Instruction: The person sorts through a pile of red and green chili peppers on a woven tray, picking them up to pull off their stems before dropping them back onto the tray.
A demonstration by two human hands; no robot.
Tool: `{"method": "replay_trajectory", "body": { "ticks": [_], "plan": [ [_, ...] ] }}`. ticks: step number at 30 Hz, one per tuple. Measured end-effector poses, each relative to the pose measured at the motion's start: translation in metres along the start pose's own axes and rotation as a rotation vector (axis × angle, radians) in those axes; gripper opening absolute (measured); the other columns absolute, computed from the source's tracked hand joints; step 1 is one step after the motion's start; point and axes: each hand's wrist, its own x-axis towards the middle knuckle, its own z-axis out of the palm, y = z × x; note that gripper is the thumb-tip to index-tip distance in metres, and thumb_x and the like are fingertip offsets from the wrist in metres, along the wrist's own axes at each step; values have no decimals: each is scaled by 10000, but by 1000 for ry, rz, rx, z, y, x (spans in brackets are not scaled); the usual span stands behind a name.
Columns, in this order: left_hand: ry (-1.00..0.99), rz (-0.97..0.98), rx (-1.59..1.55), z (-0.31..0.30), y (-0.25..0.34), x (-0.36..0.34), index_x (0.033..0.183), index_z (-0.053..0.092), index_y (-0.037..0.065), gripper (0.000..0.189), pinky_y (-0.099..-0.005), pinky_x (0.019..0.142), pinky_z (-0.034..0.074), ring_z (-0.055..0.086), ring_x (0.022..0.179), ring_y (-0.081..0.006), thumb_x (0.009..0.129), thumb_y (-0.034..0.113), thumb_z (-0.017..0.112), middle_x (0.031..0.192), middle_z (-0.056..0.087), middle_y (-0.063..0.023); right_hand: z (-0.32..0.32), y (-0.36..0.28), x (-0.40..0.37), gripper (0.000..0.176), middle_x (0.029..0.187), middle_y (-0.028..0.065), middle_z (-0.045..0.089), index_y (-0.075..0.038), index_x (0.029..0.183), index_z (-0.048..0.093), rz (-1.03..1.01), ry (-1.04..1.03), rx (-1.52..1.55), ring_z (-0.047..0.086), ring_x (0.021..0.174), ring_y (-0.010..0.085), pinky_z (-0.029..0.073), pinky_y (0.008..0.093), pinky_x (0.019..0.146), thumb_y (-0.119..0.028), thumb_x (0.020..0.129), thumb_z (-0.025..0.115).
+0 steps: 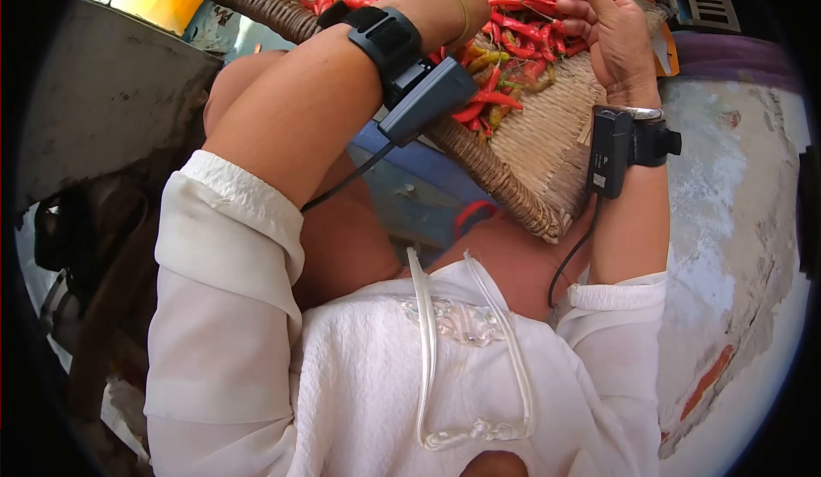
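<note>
A round woven basket tray rests tilted on my lap, heaped with red and green chili peppers. My right hand lies on the tray's right side, its fingers curled around a chili at the edge of the heap. My left hand reaches across the pile; only its wrist and heel show, and the fingers are cut off by the top of the frame. Each wrist carries a strapped black device with a cable, the left one and the right one.
A grey concrete slab stands at the left. Worn, patchy concrete floor lies at the right. A blue surface shows under the tray between my knees. A dark metal object sits at the top right.
</note>
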Motion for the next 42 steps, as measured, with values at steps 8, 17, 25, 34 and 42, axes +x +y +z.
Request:
{"method": "replay_trajectory", "body": {
  "ticks": [8,17,25,34,42],
  "plan": [
    [-148,113,140,5,-16,-2,775,669,56,233,-396,636,490,619,713,-290,583,187,689,702,625,-132,2,15,15,183,770,13,575,-6,970,588,186,-66,-270,547,618,73,450,189,530,-139,849,556],
    [-205,115,21,0,-12,-12,802,672,120,247,-387,675,483,608,771,-267,572,195,722,748,626,-82,14,22,11,178,703,238,592,62,742,603,-379,-187,-829,603,723,352,477,413,655,-110,719,566],
    [260,268,-355,-5,-13,-19,866,634,29,235,-349,653,465,576,777,-295,682,-50,509,851,595,-134,11,30,-1,122,709,225,604,44,754,622,-461,-171,-863,620,724,333,508,372,660,-65,726,574],
    [216,-19,-1181,-82,-11,-38,1147,506,30,292,-226,799,429,527,949,-100,859,64,470,1051,563,-43,11,22,11,146,784,266,593,75,772,582,-437,-14,-642,608,782,363,487,396,704,-65,750,546],
    [282,180,-1138,-81,-22,-10,1059,562,40,210,-205,637,437,525,725,-90,875,129,518,837,578,-28,24,3,8,165,700,165,597,59,795,595,-345,87,-475,582,651,242,460,355,614,-80,753,518]
  ]
}}
